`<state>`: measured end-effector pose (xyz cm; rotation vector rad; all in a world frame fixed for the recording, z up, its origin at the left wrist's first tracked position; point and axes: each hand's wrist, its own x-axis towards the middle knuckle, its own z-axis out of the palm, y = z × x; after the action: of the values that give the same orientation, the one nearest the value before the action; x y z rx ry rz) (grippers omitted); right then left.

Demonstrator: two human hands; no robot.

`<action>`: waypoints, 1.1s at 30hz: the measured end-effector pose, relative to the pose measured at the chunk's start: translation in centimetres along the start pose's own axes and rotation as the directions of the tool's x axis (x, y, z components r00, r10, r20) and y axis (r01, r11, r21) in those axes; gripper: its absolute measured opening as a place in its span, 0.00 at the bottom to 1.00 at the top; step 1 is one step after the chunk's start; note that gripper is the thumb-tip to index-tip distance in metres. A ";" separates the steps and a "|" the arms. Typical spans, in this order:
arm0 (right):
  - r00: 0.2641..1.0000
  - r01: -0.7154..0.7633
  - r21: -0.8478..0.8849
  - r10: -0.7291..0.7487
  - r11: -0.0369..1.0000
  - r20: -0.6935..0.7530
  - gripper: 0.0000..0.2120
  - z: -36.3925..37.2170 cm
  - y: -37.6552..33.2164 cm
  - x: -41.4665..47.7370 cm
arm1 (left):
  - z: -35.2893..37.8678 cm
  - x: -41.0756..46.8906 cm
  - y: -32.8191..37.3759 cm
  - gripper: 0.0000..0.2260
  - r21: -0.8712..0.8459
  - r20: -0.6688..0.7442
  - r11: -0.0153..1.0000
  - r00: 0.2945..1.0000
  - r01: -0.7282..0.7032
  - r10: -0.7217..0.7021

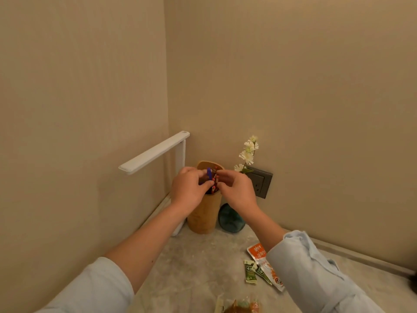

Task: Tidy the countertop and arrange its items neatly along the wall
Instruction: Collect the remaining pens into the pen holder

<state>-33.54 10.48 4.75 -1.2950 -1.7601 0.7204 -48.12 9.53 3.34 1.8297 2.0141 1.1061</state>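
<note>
Wearing pale blue sleeves, left sleeve [90, 288] and right sleeve [311, 274], both pushed back from the forearms and sitting closest to the lens, well in front of the wooden cup [204, 213]. Reaching both arms forward to the mouth of that cup. Curling the left hand [187, 188] round a blue pen [209, 173] just above the cup's rim, thumb and fingertips pressing on its shaft. Pinching a bunch of red-brown pens [216, 180] with the right hand [237, 190], thumb and forefinger drawn narrow, right beside the blue pen and over the cup's opening, lower ends of the bunch dipping inside the cup. Hiding the near rim of the cup behind both hands, so cannot tell whether either palm is touching it.

Resting the cup itself upright on the pale stone countertop [198, 263], deep in the corner where two beige walls are meeting. Crowding round the cup: a white lamp [155, 152], post just left of the cup, bar jutting leftward above it; a teal vase [230, 220] just right of the cup, touching or not cannot be told; white flowers [248, 150] above the vase, higher than the cup; a grey socket [261, 184] on the wall behind and right of the cup.

Lying loose in front and to the right of the cup, well apart from it: an orange packet [257, 251] partly under the right sleeve, two green packets [250, 272] just beside it, and, farthest from the cup, a clear snack bag [239, 307].
</note>
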 end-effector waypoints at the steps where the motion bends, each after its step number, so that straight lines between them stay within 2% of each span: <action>1: 1.000 -0.001 0.017 0.001 1.000 -0.008 0.17 -0.3 0.1 -0.4 | 0.0 -0.3 0.0 0.19 -0.012 -0.011 1.000 1.000 0.002 -0.002; 6: 0.998 0.028 0.085 -0.024 0.996 -0.051 0.15 -2.7 -0.1 -3.9 | -0.9 -3.1 1.9 0.24 -0.043 -0.120 0.996 0.990 -0.078 0.072; 9: 0.999 0.012 0.104 -0.009 0.995 -0.035 0.14 -4.5 0.3 -6.5 | -0.9 -6.4 4.4 0.20 -0.187 -0.175 0.975 0.981 -0.118 0.085; 15: 0.995 -0.094 0.042 0.092 0.995 0.041 0.15 -9.2 3.3 -11.8 | 2.7 -13.0 8.0 0.15 -0.484 -0.045 0.869 0.994 -0.106 0.096; 22: 0.945 -0.261 -0.091 0.274 0.961 0.177 0.15 -17.4 10.4 -20.6 | 10.9 -21.4 14.0 0.12 -0.601 0.179 0.795 0.983 0.083 0.032; 25: 0.911 -0.273 -0.173 0.312 0.946 0.270 0.15 -20.3 12.8 -23.4 | 13.7 -24.5 16.2 0.12 -0.587 0.258 0.798 0.966 0.139 0.022; 28: 0.877 -0.224 -0.348 0.344 0.910 0.335 0.16 -22.7 15.0 -25.4 | 16.3 -27.6 17.9 0.13 -0.533 0.342 0.823 0.940 0.197 -0.004; 31: 0.846 -0.156 -0.493 0.374 0.856 0.380 0.17 -24.6 17.1 -27.0 | 18.7 -30.8 19.3 0.14 -0.414 0.406 0.880 0.913 0.233 -0.051; 33: 0.842 -0.134 -0.548 0.387 0.826 0.377 0.18 -25.5 18.2 -27.8 | 19.9 -32.7 19.8 0.16 -0.293 0.433 0.933 0.899 0.209 -0.065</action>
<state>1.19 -10.81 -4.97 -1.8749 -2.2960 0.8166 -13.96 -13.89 -8.59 1.5587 1.5727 0.8585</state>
